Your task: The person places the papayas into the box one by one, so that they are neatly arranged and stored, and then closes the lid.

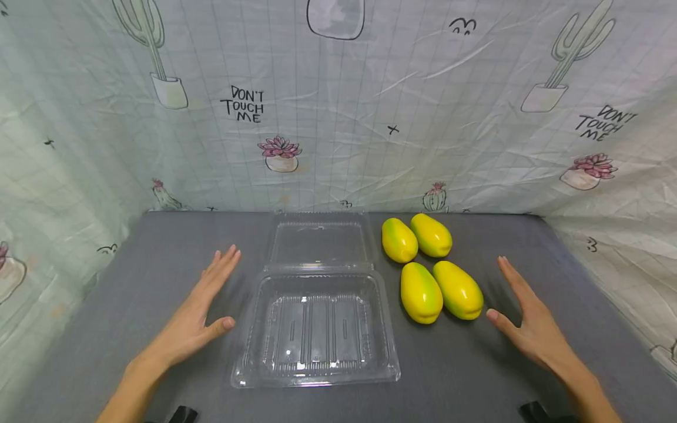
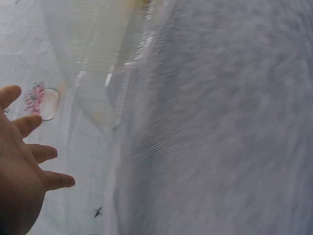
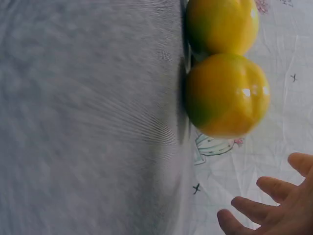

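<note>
A clear plastic clamshell box [image 1: 317, 379] lies unfolded in the middle of the table, its lid [image 1: 319, 242] flat toward the back. To its right sit several glossy yellow-green fruits, mango-like in shape, among them a front-left fruit [image 1: 421, 294] and a front-right fruit [image 1: 459, 291]. My left hand [image 1: 193, 317] hovers left of the box, fingers extended and thumb apart, touching nothing. On the other side, my right hand [image 1: 534, 323] is held just right of the fruits with straight, spread fingers and an unfilled grasp. The right wrist view shows a fruit [image 3: 227, 95] apart from the fingers.
The grey tabletop [image 1: 449, 376] runs back to a pale hanging sheet [image 1: 338, 106] printed with cacti and words. The sheet also borders the left and right sides. Dark strap ends [image 1: 183, 414] show near the wrists at the bottom edge.
</note>
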A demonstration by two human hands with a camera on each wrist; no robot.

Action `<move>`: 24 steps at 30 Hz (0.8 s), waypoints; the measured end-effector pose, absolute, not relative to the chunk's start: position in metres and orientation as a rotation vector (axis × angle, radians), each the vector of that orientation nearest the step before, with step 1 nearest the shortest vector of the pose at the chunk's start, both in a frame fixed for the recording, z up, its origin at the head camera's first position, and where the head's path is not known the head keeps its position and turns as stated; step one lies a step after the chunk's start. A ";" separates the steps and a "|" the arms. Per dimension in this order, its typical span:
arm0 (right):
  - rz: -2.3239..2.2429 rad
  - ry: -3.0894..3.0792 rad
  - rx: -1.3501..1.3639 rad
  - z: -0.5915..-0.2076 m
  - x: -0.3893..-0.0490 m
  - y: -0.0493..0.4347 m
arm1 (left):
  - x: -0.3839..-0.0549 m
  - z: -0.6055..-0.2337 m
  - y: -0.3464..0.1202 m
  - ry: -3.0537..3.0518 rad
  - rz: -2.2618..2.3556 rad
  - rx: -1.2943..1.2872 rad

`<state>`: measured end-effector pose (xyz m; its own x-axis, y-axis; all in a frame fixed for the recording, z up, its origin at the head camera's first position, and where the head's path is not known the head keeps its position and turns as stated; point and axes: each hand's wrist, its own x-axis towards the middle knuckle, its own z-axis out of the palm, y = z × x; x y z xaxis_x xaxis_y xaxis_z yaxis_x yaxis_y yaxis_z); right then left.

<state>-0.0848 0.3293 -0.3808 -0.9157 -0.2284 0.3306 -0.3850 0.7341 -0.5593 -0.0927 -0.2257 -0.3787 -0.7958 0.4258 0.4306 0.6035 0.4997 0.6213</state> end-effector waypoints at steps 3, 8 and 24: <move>1.016 -2.637 0.489 -0.385 -0.085 0.327 | -0.096 -0.387 -0.220 -2.493 -1.260 -0.891; 1.180 -2.538 0.486 -0.393 -0.088 0.327 | -0.102 -0.398 -0.213 -2.475 -1.319 -0.886; 1.155 -2.582 0.493 -0.418 -0.094 0.335 | -0.116 -0.429 -0.208 -2.253 -1.612 -0.985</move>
<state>-0.0943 0.3352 -0.4177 -0.9059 -0.1962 0.3754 -0.4106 0.6242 -0.6647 -0.1160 -0.2075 -0.4287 -0.7576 0.3983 0.5172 0.6180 0.1826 0.7647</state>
